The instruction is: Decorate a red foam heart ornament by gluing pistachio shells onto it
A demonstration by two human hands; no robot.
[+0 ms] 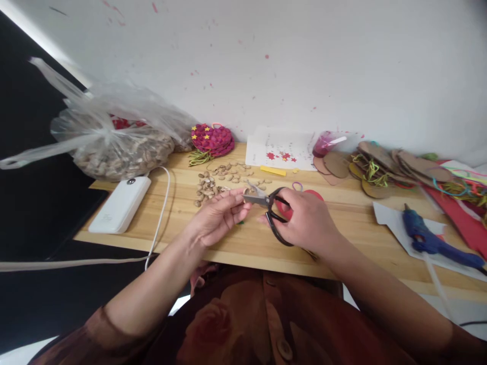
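Observation:
My right hand (310, 218) grips black-handled scissors (269, 201), its fingers through the loops. The blades are parted and point left. My left hand (222, 213) pinches a small tan nutshell (249, 191) at the blade tips; it looks like a pistachio shell, mostly covered by fingers and blades. Just beyond my left hand lies a scatter of similar nutshells (207, 187), some darker, some pale. A red round piece (317, 195) lies partly behind my right hand, and a purple ring (297, 186) rests just past it.
A plastic bag of nutshells (125, 152) and a white power bank (119, 205) with cable stand left. At the back are a magenta craft piece (213, 139) and paper with red stars (258, 152). Cardboard discs (376, 190) and a blue glue gun (429, 238) lie right.

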